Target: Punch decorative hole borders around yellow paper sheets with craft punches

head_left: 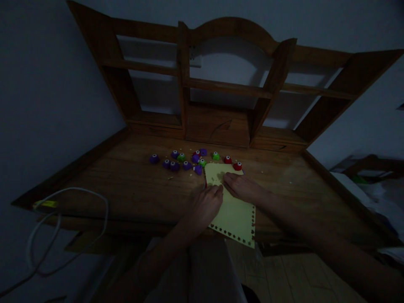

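Observation:
A yellow sheet of paper lies on the desk and hangs over its front edge. Cut-out hearts, stars and similar shapes run along its bottom and right edges. My left hand rests at the sheet's left side, fingers closed together. Just right of it, my right hand is over the upper part of the sheet with its fingertips pinched. Whatever is between the fingers of either hand is too small or dark to make out. Small pale paper bits lie on the sheet between my hands.
Several small craft punches, among them a purple one, a green one and a red one, stand behind the sheet amid scattered paper bits. A wooden shelf unit rises at the back. A white cable loops at the left.

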A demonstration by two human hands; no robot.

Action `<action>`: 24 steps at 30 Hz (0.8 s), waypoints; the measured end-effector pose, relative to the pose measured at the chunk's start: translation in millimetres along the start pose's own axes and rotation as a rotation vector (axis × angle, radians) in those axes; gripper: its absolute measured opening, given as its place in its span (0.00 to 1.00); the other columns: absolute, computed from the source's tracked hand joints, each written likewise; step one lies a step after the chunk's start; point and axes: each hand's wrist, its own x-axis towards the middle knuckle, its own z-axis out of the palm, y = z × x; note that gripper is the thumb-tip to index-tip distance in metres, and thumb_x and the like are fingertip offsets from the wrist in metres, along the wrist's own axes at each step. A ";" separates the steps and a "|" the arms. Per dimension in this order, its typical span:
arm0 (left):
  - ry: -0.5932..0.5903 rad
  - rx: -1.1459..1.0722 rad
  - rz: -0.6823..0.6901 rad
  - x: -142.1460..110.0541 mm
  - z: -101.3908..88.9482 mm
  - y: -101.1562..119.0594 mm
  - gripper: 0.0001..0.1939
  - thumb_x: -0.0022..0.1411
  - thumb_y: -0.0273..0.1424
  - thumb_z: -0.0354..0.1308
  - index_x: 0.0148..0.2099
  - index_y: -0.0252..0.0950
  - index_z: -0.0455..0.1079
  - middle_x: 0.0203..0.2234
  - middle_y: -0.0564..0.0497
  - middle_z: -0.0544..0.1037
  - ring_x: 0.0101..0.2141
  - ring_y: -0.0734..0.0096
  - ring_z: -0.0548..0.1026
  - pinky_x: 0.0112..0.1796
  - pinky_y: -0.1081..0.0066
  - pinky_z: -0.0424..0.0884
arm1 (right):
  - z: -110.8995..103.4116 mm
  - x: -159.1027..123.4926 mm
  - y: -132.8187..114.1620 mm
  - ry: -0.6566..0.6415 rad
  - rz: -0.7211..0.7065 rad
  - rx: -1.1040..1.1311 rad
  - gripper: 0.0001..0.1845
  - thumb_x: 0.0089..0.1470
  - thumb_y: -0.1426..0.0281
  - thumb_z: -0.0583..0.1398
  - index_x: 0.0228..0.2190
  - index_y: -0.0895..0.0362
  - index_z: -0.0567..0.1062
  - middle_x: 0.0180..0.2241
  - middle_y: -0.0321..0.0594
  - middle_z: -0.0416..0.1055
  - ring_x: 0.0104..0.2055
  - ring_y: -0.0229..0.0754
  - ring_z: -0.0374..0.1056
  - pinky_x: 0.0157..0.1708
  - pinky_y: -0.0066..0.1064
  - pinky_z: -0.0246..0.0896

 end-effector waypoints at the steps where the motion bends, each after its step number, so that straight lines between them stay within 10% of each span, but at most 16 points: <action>1: -0.003 0.004 0.002 -0.3 -0.2 -0.2 0.17 0.67 0.25 0.46 0.56 0.30 0.64 0.39 0.44 0.75 0.40 0.63 0.74 0.43 0.64 0.69 | 0.1 -1.2 -0.7 0.005 0.002 -0.005 0.10 0.64 0.69 0.47 0.40 0.59 0.66 0.39 0.46 0.71 0.34 0.41 0.69 0.32 0.30 0.57; 24: -0.022 0.014 0.014 0.2 -7.8 0.5 0.20 0.66 0.25 0.47 0.60 0.30 0.59 0.40 0.44 0.75 0.40 0.62 0.74 0.41 0.64 0.69 | 2.9 -20.2 2.0 0.070 0.105 0.156 0.14 0.64 0.62 0.46 0.35 0.58 0.64 0.36 0.45 0.69 0.33 0.41 0.66 0.34 0.31 0.57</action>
